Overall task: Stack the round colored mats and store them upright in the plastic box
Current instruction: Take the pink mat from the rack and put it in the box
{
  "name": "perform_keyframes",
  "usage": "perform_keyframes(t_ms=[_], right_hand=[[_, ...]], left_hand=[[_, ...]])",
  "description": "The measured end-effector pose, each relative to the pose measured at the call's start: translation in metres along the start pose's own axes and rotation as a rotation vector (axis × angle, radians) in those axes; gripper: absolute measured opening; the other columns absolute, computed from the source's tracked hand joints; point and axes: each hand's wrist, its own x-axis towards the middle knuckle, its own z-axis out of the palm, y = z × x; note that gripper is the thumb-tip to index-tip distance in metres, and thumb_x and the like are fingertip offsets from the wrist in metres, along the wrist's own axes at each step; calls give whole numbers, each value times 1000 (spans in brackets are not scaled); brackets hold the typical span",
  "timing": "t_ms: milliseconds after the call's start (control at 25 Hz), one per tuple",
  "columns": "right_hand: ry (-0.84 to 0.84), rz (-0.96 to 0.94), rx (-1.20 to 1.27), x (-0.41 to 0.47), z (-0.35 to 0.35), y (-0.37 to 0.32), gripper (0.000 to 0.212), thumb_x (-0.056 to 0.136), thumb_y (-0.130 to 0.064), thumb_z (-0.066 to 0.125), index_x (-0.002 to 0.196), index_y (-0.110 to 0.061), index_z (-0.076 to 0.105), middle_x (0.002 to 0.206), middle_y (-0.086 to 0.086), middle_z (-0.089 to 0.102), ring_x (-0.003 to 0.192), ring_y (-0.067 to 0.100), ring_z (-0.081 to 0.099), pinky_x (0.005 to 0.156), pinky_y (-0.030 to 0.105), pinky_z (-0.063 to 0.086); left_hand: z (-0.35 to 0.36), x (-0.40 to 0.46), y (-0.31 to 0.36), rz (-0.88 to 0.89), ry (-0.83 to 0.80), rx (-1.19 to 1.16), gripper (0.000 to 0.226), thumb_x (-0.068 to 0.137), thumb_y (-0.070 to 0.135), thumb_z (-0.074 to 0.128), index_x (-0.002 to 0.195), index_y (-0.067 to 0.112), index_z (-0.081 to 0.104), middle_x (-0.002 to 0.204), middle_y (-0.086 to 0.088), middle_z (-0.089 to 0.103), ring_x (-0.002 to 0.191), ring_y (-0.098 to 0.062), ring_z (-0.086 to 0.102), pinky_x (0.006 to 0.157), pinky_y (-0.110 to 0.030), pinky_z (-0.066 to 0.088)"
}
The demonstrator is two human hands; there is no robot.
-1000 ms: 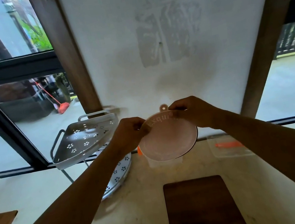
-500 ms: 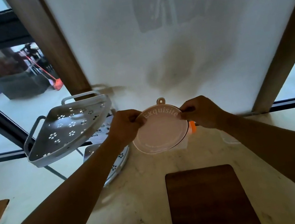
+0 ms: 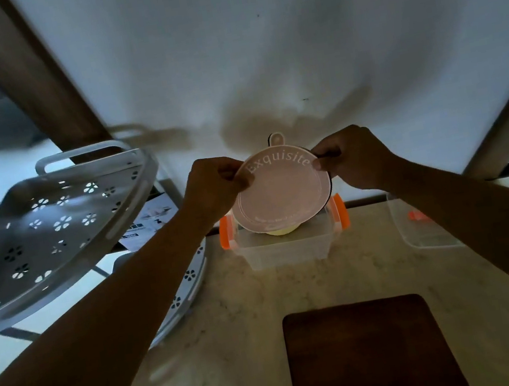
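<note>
nearest the camera, a dark wooden board [image 3: 373,355] lies flat on a pale marbled counter [image 3: 226,351], and two bare forearms reach forward past it on either side. beyond the board stands a clear plastic box [image 3: 285,248] with orange latches on its left and right ends, open at the top. directly over the box, a stack of round mats [image 3: 280,191] is held upright, its pink face toward the camera with the word "exquisite" curving along the top and a small hanging tab pointing up; a dark edge shows behind it on the right, and a yellow edge peeks out below, already down inside the box opening. the left hand [image 3: 211,188] is pinched closed on the stack's upper left rim, and the right hand [image 3: 352,158] is pinched closed on its upper right rim. to the right, well apart from the box, a clear lid [image 3: 422,224] rests on the counter. on the left is a white perforated corner rack [image 3: 48,229], with a white wall [image 3: 256,56] behind everything. the step looks like lowering the stack into the box; it would likely go best with both pinches kept even so the mats stay aligned and vertical, the lower edges guided between the box walls, and the grip released only once the stack rests on the bottom.
</note>
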Motion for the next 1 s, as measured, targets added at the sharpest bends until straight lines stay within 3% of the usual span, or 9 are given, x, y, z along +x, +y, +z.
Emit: perform_keyframes(t_ms=[120,200,280,400,520,760,1000], right_hand=[[-1,30,23,9,11,17,13,86,-12,70,96,-12,78,84,3,77,72,16,70,74,31,57],[-20,44,11,13,24,30,12,85,-12,71,94,-14,78,82,-2,74,72,10,68,69,13,49],[-36,70,20,14,40,41,13,84,-11,72,94,-15,78,86,-4,74,75,7,65,65,5,42],[-43,78,24,16,65,54,11,83,-11,71,92,-17,77,90,-3,75,81,12,66,73,24,49],[-38,49,-26,18,82,63,8,84,-15,70,91,-17,75,87,-2,75,80,15,67,69,28,48],[44,16,-90,24,95,69,7,84,-16,68,90,-16,72,82,2,73,75,19,66,68,32,51],[142,-87,-266,20,106,72,15,81,-10,68,96,-10,69,94,8,66,92,28,57,78,36,45]], left_hand=[[17,16,-17,29,-5,54,18,74,17,83,91,19,78,69,25,65,64,12,65,61,-5,48],[30,20,-33,25,-21,108,19,71,17,85,88,19,78,67,25,63,61,17,61,56,0,43],[41,23,-50,33,-22,212,17,70,17,85,85,18,78,66,17,67,57,16,59,54,1,40],[55,27,-69,39,-22,376,13,75,17,80,87,18,77,81,0,76,67,-7,63,63,-17,43],[65,29,-79,40,-45,468,10,82,15,72,92,18,73,88,-8,75,80,-26,67,69,-29,48],[76,32,-89,131,-7,517,11,87,6,63,93,13,68,90,-8,72,81,-29,65,65,-29,41],[91,23,-96,229,62,507,21,83,-3,62,103,3,67,101,-15,66,94,-32,57,79,-42,47]])
